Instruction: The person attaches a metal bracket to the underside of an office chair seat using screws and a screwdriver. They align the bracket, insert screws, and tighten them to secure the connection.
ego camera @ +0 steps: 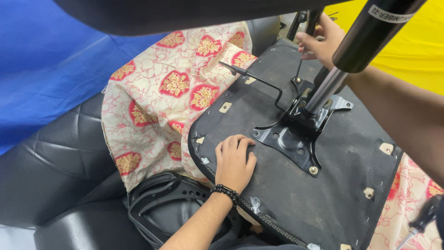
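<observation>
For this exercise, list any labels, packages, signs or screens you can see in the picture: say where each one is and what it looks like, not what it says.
Label: a small white rectangular sticker with dark print, on the black gas cylinder, top right.

Under your work is a black quilted sofa (55,157) — its padded leather shows at the left and lower left. A cream cloth with red and gold floral medallions (157,106) is spread over it, and on that cloth lies the upturned chair seat (314,194) — black fabric underside up, beside a black plastic chair part (162,203).
</observation>
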